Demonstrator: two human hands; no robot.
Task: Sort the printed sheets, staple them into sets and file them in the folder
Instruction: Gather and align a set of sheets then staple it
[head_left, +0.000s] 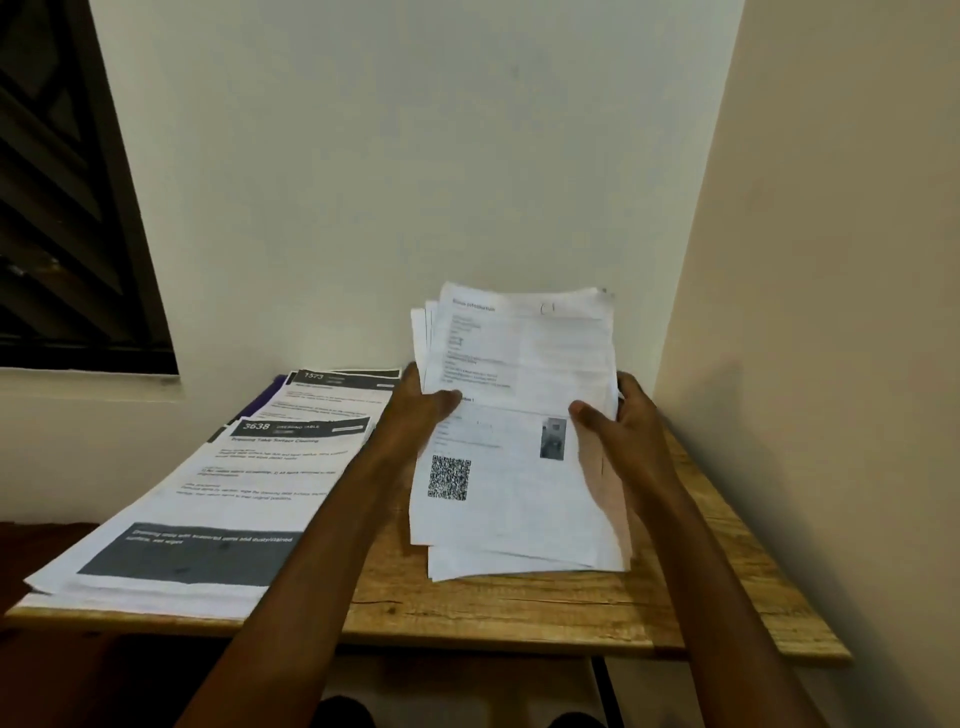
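One head-worn camera looks forward and down, close over a wooden table (519, 608) filling the lower frame. A wall corner fills the upper frame.

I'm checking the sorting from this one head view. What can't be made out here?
- Small print on the white printed stack held by the left hand and right hand: blurred.
- Lower sheets of that stack: covered by the top sheet.
- Purple folder: only its edges show, under the dark-headed sheets on the wooden table.
- A stapler: none in view.
- Dark window: cut off by the left edge.
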